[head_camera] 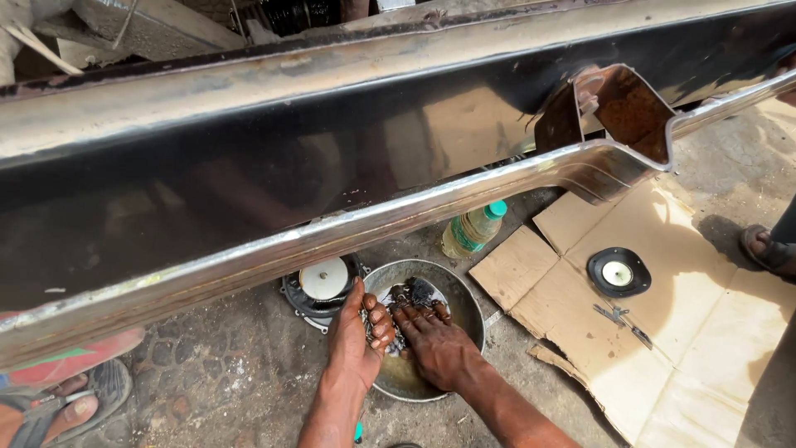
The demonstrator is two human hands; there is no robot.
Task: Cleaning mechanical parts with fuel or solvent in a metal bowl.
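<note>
Grime and liquid are the trouble here, since both hands are down in a dented metal basin on the ground, working a heap of small dark metal parts that sits in a shallow pool of brownish fluid; the left hand lies over the basin's near-left rim with its fingers curled onto the heap, and the right hand lies palm down beside it with fingers spread and slightly bent over the same parts, though whether either actually pinches a piece I cannot tell; wet, greasy fingers could let a small part slip, and one flicked over the rim would likely be hard to find on the rough, dirty ground; sharp edges among the parts could nick bare skin; weight on the rim could tip the basin and spill the fluid toward the cardboard sheet just to the right, where a round black part and some small tools lie; a plastic bottle with a green cap lies just behind the basin and could be knocked; a long dark metal beam hangs across the view above the hands, so a head raised carelessly might strike its edge; another round part touches the basin's left side.
</note>
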